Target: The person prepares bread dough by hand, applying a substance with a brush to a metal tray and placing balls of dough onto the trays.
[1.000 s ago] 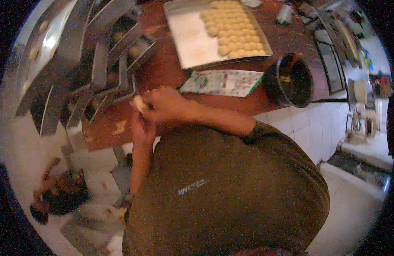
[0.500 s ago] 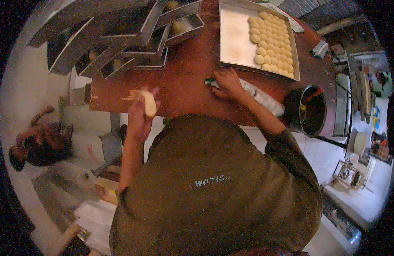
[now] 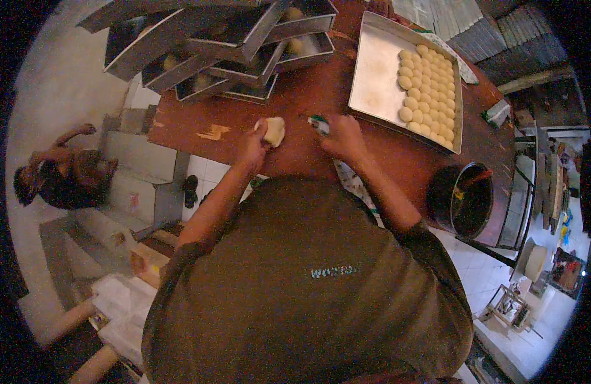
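Observation:
My left hand (image 3: 257,148) is closed round a pale, soft piece of dough (image 3: 276,132), held over the wooden table. Close by on the right, my right hand (image 3: 344,139) grips the end of a long white plastic bag with green marks (image 3: 319,124). Its whitish body (image 3: 354,180) shows partly under my right forearm, by the table's near edge; what fills it is hidden. Beyond my right hand lies a shallow metal tray (image 3: 371,75) with several rows of round dough balls (image 3: 430,96) on its right side.
Rectangular metal tins (image 3: 244,89) are stacked crosswise at the far left, some with dough balls inside. A dark bucket (image 3: 462,198) stands at the table's right. A small white-green packet (image 3: 497,113) lies farther back. Another person (image 3: 68,166) is low at the left.
My left hand has brought the dough rightward, nearer my right hand. The bag, earlier stretched out to the right on the table, now lies closer under my forearm. My view has shifted slightly.

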Tool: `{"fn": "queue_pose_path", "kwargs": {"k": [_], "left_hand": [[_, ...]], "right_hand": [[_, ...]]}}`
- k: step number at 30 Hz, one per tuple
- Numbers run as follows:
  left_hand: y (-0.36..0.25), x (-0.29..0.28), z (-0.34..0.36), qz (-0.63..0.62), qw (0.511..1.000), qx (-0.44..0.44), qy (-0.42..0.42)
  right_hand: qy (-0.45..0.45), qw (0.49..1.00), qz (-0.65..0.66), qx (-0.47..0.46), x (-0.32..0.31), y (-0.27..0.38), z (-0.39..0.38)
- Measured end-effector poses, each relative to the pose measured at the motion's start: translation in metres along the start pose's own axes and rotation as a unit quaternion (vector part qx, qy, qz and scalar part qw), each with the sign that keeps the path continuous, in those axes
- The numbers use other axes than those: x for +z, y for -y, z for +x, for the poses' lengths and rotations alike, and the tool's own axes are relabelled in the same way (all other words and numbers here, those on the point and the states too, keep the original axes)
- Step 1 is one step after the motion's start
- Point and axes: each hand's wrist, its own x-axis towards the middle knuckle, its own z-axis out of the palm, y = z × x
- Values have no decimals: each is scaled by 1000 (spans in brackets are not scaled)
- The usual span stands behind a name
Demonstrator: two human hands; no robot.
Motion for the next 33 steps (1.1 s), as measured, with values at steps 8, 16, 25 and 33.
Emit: {"fn": "queue_pose_path", "kwargs": {"k": [8, 16, 25, 33], "left_hand": [[-109, 29, -3, -513, 848, -112, 68], [-108, 21, -17, -553, 825, -93, 64], [-112, -29, -37, -692, 720, -39, -2], [-121, 3, -51, -434, 899, -51, -1]], "right_hand": [[53, 987, -145, -37, -29, 43, 32], [100, 974, -201, -36, -40, 73, 30], [122, 970, -210, -18, -20, 38, 36], [-58, 921, 38, -384, -51, 78, 26]]}}
